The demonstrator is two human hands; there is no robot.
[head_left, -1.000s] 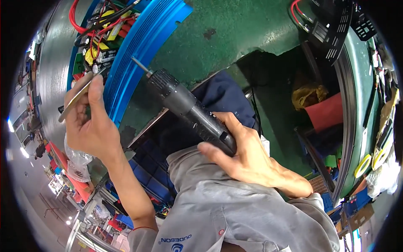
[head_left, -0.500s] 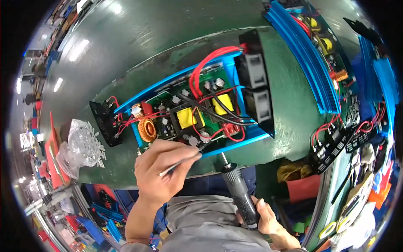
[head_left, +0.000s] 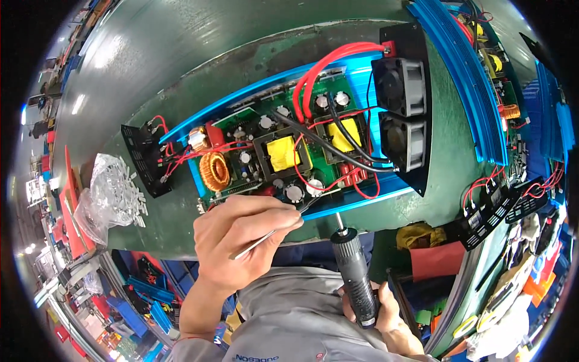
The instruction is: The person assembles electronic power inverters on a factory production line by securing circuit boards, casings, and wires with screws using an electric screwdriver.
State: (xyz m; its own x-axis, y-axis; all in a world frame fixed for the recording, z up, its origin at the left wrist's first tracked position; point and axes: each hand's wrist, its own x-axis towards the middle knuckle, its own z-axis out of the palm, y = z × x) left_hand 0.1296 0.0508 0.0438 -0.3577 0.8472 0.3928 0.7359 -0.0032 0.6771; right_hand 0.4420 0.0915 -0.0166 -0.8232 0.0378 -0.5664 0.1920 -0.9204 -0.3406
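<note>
My left hand (head_left: pixel 244 241) is closed round slim metal tweezers (head_left: pixel 258 244), whose dark tip reaches the near inner edge of a blue metal housing (head_left: pixel 325 211). A black electric screwdriver (head_left: pixel 356 274) is gripped in my right hand (head_left: pixel 386 314). Its bit points up and meets the outer face of the housing's near wall, or stops just short; I cannot tell which. Inside the housing sits a green circuit board (head_left: pixel 241 123) with yellow-wrapped transformers (head_left: pixel 282 153) and a copper coil (head_left: pixel 214 171). Any small part at the tweezers' tip is too small to make out.
A black panel with two fans (head_left: pixel 401 111) stands at the housing's right end, joined by thick red and black cables. A smaller black panel (head_left: pixel 145 161) hangs by wires at left, beside a clear bag of small pale parts (head_left: pixel 114 196). More blue housings (head_left: pixel 464 78) lie right.
The housing and its fan panel appear farther right and larger in view. The tweezers' tip and the screwdriver have shifted slightly right with them. Both hands keep their holds.
</note>
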